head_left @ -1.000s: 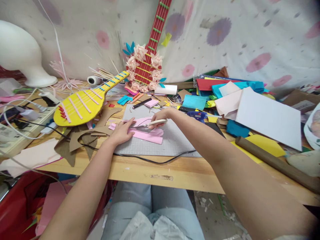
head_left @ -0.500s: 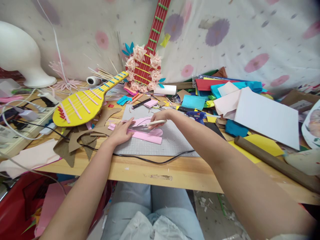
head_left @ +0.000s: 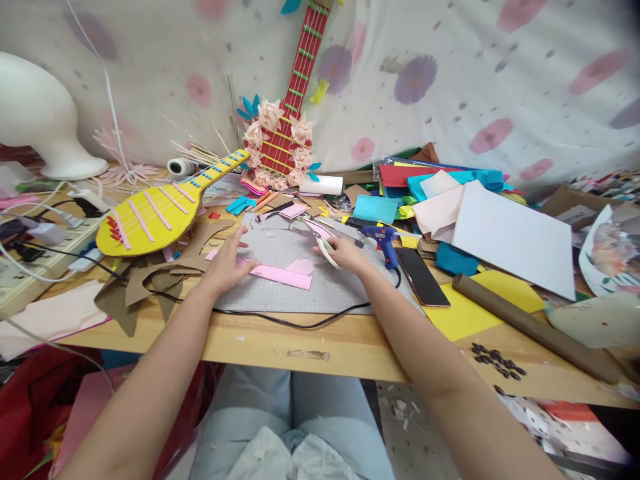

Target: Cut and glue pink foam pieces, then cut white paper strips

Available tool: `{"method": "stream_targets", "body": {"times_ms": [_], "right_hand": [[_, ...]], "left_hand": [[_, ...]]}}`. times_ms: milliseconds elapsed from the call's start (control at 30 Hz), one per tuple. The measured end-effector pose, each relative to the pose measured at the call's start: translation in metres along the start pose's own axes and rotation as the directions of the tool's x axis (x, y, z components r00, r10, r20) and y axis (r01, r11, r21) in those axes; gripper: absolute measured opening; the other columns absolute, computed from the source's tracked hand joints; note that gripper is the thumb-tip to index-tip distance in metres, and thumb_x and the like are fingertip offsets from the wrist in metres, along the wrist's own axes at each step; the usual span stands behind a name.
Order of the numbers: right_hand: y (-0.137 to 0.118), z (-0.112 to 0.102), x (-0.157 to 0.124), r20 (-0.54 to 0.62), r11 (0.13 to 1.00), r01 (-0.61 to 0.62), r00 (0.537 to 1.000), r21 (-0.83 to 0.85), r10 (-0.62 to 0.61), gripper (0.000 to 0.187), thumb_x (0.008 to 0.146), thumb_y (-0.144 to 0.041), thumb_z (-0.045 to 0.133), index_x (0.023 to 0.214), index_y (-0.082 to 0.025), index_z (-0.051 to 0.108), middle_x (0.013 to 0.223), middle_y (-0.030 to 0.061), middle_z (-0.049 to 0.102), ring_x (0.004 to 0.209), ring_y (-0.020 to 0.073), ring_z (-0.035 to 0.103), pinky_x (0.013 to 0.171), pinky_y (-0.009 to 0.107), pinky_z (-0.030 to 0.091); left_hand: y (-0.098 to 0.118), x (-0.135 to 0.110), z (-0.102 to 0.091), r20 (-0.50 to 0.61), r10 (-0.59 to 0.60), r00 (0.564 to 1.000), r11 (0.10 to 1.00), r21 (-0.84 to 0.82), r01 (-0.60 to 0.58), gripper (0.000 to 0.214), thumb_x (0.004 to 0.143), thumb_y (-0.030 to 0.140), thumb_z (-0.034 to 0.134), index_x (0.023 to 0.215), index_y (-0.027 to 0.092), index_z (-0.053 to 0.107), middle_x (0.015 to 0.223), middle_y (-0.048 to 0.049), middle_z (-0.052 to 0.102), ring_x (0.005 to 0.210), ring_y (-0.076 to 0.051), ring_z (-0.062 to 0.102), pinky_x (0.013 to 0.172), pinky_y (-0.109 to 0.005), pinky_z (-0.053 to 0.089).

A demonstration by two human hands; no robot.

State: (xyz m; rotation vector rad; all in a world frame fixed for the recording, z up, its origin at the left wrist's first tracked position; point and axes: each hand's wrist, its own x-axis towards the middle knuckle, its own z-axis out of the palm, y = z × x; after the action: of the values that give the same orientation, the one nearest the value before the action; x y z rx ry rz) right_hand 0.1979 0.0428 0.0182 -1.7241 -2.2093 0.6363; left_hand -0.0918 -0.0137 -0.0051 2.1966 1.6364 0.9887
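Observation:
My left hand lies flat with fingers spread on a pink foam strip that rests on the grey cutting mat. My right hand is closed round white-handled scissors, whose blades point up and to the left over the mat. A small rounded pink piece lies beside the strip, between the two hands. A black cable runs along the mat's near edge.
A yellow cardboard guitar lies at the left, a red one leans on the wall. A blue glue gun, a black phone, a brown roll, stacked coloured sheets and brown cardboard scraps crowd the table.
My right hand has drawn back to the right with the scissors, away from the pink strip. My left hand stays on the strip. The camera has shifted rightward.

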Motion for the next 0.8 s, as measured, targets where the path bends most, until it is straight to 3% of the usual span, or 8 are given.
{"method": "stream_targets", "body": {"times_ms": [167,300,367,433,533,633,700,800], "right_hand": [[-0.001,0.016,-0.017,-0.127,0.993,-0.067,0.990,-0.093,0.055,0.053,0.071,-0.070,0.042,0.086,-0.022,0.058,0.087,0.0047,0.066,0.077,0.0192,0.057,0.055,0.024,0.028],[0.001,0.016,-0.023,-0.161,0.991,-0.072,0.986,-0.114,0.053,0.053,0.071,-0.071,0.041,0.086,-0.023,0.057,0.086,0.0043,0.066,0.077,0.0194,0.057,0.055,0.024,0.027],[0.004,0.014,-0.023,-0.178,0.990,-0.106,0.980,-0.092,0.089,0.053,0.071,-0.071,0.039,0.086,-0.022,0.057,0.085,0.0044,0.066,0.075,0.0189,0.057,0.055,0.024,0.027],[0.006,0.013,-0.022,-0.191,0.989,-0.138,0.974,-0.059,0.124,0.053,0.072,-0.070,0.039,0.084,-0.022,0.056,0.084,0.0043,0.066,0.074,0.0184,0.057,0.055,0.024,0.027],[0.007,0.012,-0.020,-0.181,0.989,-0.149,0.973,-0.010,0.144,0.051,0.072,-0.069,0.041,0.082,-0.021,0.057,0.084,0.0050,0.065,0.074,0.0180,0.056,0.056,0.024,0.028],[0.008,0.011,-0.020,-0.166,0.991,-0.131,0.977,0.019,0.133,0.049,0.072,-0.067,0.044,0.082,-0.021,0.057,0.083,0.0055,0.065,0.073,0.0184,0.055,0.056,0.025,0.029],[0.009,0.011,-0.020,-0.176,0.990,-0.136,0.974,0.039,0.141,0.048,0.073,-0.066,0.044,0.082,-0.021,0.058,0.083,0.0055,0.064,0.073,0.0183,0.055,0.057,0.025,0.029],[0.010,0.011,-0.020,-0.202,0.985,-0.158,0.964,0.076,0.170,0.046,0.075,-0.064,0.042,0.081,-0.021,0.057,0.082,0.0052,0.064,0.072,0.0175,0.054,0.057,0.024,0.029]], "left_hand": [[0.006,0.003,-0.009,0.284,0.099,0.954,0.984,0.113,-0.136,0.036,0.069,0.044,0.060,0.095,0.019,0.062,0.099,-0.0066,0.062,0.097,-0.023,0.054,0.088,-0.037,0.040],[0.006,0.010,-0.018,0.280,0.073,0.957,0.988,0.110,-0.107,0.020,0.074,0.037,0.051,0.074,0.019,0.061,0.080,-0.0043,0.060,0.081,-0.019,0.055,0.075,-0.033,0.043],[0.003,0.017,-0.026,0.164,0.036,0.986,0.992,0.114,-0.056,0.019,0.074,0.035,0.050,0.073,0.019,0.059,0.080,-0.0043,0.059,0.079,-0.018,0.055,0.073,-0.032,0.044],[0.000,0.028,-0.035,-0.061,-0.036,0.998,0.990,0.132,0.044,0.020,0.074,0.036,0.051,0.075,0.018,0.060,0.083,-0.0059,0.059,0.080,-0.019,0.054,0.072,-0.033,0.044],[-0.004,0.054,-0.046,-0.349,-0.172,0.921,0.962,0.140,0.233,0.026,0.075,0.039,0.049,0.083,0.018,0.062,0.092,-0.0107,0.059,0.090,-0.025,0.053,0.079,-0.041,0.040],[0.001,0.081,-0.042,-0.407,-0.226,0.885,0.932,0.175,0.318,0.040,0.070,0.039,0.056,0.104,0.018,0.060,0.113,-0.0129,0.055,0.114,-0.035,0.040,0.092,-0.049,0.026],[0.011,0.090,-0.026,-0.336,-0.183,0.924,0.925,0.261,0.278,0.049,0.070,0.039,0.057,0.112,0.016,0.056,0.118,-0.0126,0.053,0.118,-0.036,0.036,0.094,-0.047,0.025],[0.032,0.085,0.011,-0.030,-0.158,0.987,0.937,0.312,0.159,0.039,0.074,0.036,0.052,0.105,0.013,0.059,0.107,-0.0130,0.058,0.107,-0.031,0.049,0.089,-0.043,0.034]]}}
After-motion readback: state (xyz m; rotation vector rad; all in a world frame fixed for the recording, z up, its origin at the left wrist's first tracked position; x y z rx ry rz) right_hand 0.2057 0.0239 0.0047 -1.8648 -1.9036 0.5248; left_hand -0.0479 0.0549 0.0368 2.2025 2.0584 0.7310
